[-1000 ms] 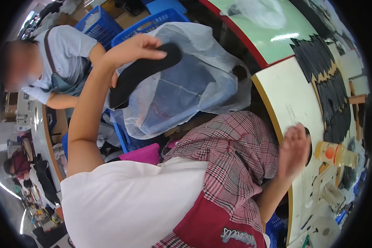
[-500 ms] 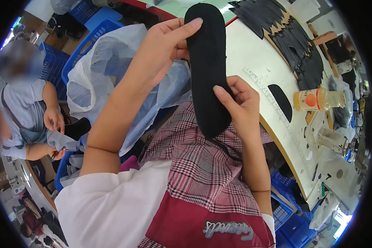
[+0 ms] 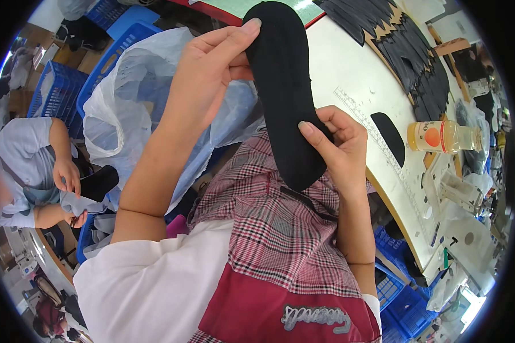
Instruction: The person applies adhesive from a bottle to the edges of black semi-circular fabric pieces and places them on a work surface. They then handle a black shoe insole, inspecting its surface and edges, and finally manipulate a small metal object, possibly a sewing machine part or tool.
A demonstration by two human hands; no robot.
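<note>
The black insole (image 3: 286, 103) is stretched between the person's two hands, above the lap, its long side running nearly upright in view. The left hand (image 3: 214, 71) pinches its upper left edge, thumb flat on the face and the other fingers curled at the edge and behind; that forearm slants up from the lower left, elbow bent. The right hand (image 3: 343, 148) is partly closed on the lower right edge, thumb lying on the face, fingers curled beside and behind it, with its forearm rising almost straight. Beneath is a plaid apron (image 3: 269, 234). Right of the hands is the white counter (image 3: 340, 66), carrying a rounded black piece (image 3: 390, 139), a yellowish bottle (image 3: 432, 136) just beyond it, and rows of black pieces (image 3: 412, 63) farther up. To the left, a clear plastic bag (image 3: 111, 117) lines a blue basket (image 3: 136, 34); past it, a co-worker's hands (image 3: 68, 176) hold a grey piece.
</note>
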